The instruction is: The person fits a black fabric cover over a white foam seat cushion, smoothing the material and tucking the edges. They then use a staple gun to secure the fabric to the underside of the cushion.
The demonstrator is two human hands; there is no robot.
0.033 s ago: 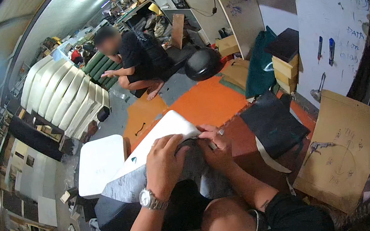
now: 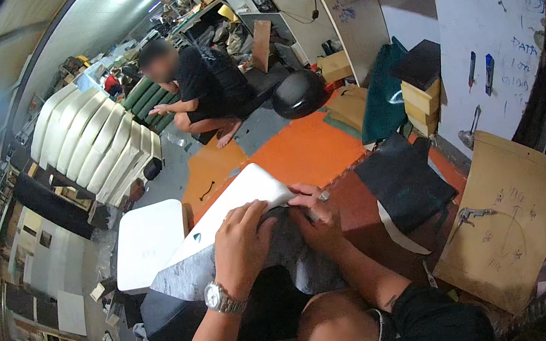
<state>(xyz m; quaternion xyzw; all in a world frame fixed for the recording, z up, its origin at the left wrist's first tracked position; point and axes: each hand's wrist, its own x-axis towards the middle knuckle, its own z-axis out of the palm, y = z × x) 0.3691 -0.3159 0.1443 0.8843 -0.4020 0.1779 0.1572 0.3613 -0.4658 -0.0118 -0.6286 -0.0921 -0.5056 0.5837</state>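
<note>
A white cushion-like pad [image 2: 237, 192] lies at an angle before me, its lower part covered by grey, streaky sheet material [image 2: 189, 275]. My left hand [image 2: 244, 237] presses on it near the right corner, fingers bent over the pad's edge and thumb on the grey sheet. Close beside it, my right hand [image 2: 317, 217] is closed at that corner, gripping the sheet's edge against the pad. A loose flap of the sheet hangs down between my forearms. The fingertips' exact hold is partly hidden.
Left of the work lies another white pad [image 2: 148, 243]. Black sheet material [image 2: 405, 181] rests on the right, beside a brown cardboard piece [image 2: 508, 218] with a metal spray gun [image 2: 472, 214]. Beyond the orange mat [image 2: 306, 150], a person [image 2: 208, 84] crouches near stacked white pads [image 2: 91, 139].
</note>
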